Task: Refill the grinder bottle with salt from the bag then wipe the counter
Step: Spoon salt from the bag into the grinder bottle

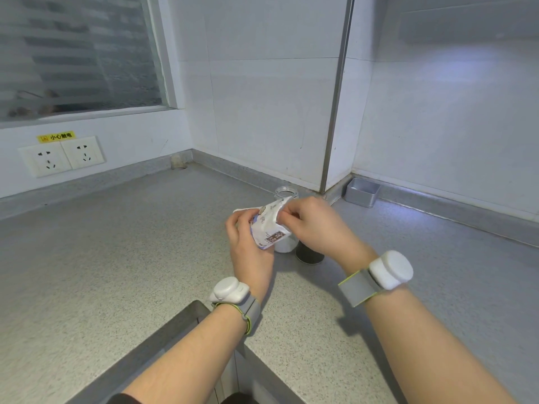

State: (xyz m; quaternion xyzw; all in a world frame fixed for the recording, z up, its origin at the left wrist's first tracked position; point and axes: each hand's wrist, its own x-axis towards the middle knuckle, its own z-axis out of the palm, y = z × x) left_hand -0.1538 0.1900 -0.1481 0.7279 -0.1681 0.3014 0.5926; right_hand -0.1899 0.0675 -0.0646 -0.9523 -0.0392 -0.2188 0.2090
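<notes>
Salt bag point(271, 228), probably limp and shifty, is clasped mid-body by left hand point(250, 252), fingers of right hand point(312, 228) pinching its one-o'clock corner.

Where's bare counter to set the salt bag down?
Bare counter spreads left of the left hand, toward the sockets; another patch lies right of the right hand, short of the metal tin. Crowded under the bag: glass bottle and dark cap.

Above left hand point(250, 258) and right hand point(315, 225), bare forearms point(189, 354) wear grey, lime-edged straps point(252, 312) carrying rounded white pods point(390, 269).
</notes>
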